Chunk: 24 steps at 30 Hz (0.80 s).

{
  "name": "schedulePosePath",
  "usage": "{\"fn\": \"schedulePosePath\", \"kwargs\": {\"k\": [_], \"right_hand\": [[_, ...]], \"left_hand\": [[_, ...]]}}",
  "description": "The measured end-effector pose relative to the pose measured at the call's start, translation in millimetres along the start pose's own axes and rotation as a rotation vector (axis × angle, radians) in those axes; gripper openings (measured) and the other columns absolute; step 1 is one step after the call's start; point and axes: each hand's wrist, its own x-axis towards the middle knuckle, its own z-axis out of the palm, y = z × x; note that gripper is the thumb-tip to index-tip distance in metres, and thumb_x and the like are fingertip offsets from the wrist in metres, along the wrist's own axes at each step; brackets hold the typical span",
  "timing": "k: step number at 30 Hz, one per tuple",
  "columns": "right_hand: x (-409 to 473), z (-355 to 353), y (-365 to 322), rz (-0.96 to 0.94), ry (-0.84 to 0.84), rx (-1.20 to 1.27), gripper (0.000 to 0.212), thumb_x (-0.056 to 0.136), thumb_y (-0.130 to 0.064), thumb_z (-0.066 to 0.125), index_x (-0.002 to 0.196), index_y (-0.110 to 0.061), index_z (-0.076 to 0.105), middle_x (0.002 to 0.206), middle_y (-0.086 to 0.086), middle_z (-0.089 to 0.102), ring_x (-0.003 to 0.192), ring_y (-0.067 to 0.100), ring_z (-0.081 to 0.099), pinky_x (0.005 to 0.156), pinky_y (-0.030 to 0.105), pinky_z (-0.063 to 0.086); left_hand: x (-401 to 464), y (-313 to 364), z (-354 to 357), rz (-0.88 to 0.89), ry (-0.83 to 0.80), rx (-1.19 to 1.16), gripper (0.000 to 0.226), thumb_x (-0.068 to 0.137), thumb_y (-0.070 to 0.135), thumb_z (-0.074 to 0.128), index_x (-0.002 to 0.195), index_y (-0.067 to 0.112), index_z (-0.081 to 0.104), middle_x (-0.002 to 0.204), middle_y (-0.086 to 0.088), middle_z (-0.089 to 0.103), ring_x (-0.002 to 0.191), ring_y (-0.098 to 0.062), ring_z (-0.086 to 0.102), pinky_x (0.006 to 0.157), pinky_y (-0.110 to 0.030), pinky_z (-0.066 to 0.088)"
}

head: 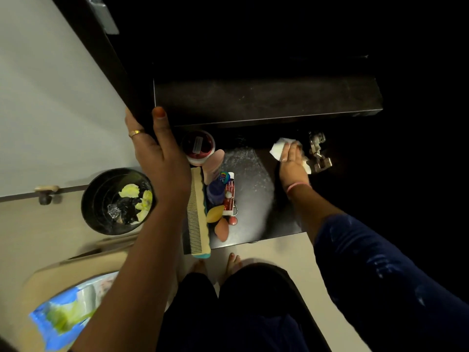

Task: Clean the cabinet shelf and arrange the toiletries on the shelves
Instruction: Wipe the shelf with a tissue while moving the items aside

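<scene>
- Along the right edge of the lower shelf: right hand, palm down, fingers straight, presses a crumpled white tissue onto the dark surface; pink band at the wrist, dark blue sleeve on the forearm.
- Just beside that hand, on the cabinet wall: metal hinge, shiny.
- At the left edge of the cabinet: left hand grips the dark door edge, thumb on the inner face, fingers wrapped behind; gold ring on one finger.
- Along the left edge of the lower shelf, toiletries crowded together: round red jar with white rim; long cream comb, fine-toothed, overhanging the front edge; red-and-white tube, print unreadable; yellow and pink teardrop sponges.
- Shelf surface: dark, with a wet-looking sheen at centre.
- Above: upper shelf, dark, dusty-looking.
- On the floor left of the cabinet: round black bin holding yellow scraps.
</scene>
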Motion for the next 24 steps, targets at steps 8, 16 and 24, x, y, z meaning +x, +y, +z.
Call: {"fn": "schedulePosePath", "kwargs": {"k": [8,16,24], "right_hand": [[-128.7,35.7,49.9,0.008,0.036,-0.005,0.071,0.073,0.011,0.017,0.144,0.009,0.017,0.149,0.032,0.022,0.140,0.043,0.025,0.115,0.045,0.024],[-180.1,50.0,50.4,0.103,-0.028,0.104,0.068,0.085,0.018,0.025,0.148,0.001,0.005,0.157,0.021,0.007,0.146,0.033,0.008,0.116,0.037,0.027],[-68.3,18.7,23.0,0.053,-0.077,-0.042,0.061,0.090,0.000,0.033,0.142,0.014,0.004,0.150,0.035,0.008,0.143,0.045,0.005,0.119,0.039,0.002]], "left_hand": [[-5.1,10.7,3.8,-0.061,0.011,-0.044,0.053,0.098,0.028,0.040,0.141,-0.001,0.027,0.134,-0.021,0.048,0.124,-0.029,0.050,0.101,-0.052,0.043],[-10.4,9.6,3.5,-0.093,0.024,-0.065,0.048,0.099,0.025,0.040,0.143,0.009,0.026,0.136,-0.011,0.049,0.125,-0.018,0.051,0.104,-0.044,0.044],[-9.1,2.4,2.2,-0.077,0.020,-0.044,0.055,0.098,0.031,0.039,0.145,0.009,0.023,0.144,-0.015,0.042,0.133,-0.024,0.042,0.109,-0.046,0.038]]}}
